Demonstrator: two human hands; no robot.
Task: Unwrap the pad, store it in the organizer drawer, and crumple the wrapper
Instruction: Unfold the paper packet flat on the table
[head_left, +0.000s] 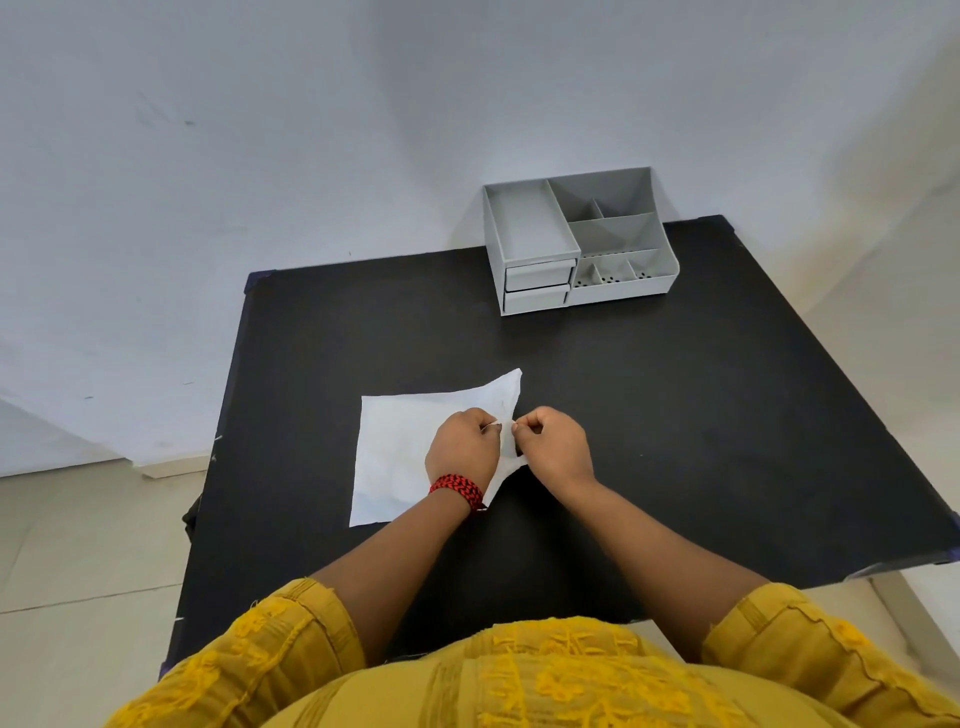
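Note:
A white wrapped pad (395, 457) lies flat in the middle of the black table (675, 415). My left hand (462, 452) rests on its right part and pinches the white wrapper at the right edge. My right hand (553, 447) pinches the same edge from the other side, fingertips almost touching the left ones. The wrapper's top right corner (506, 387) lifts a little off the table. A grey desk organizer (576, 241) stands at the far right of the table, with two shut drawers (537, 286) stacked at its lower left.
The organizer has an open tray on top at the left and several open compartments on the right. A white wall runs behind the table. Tiled floor shows to the left and right. A red braided band is on my left wrist.

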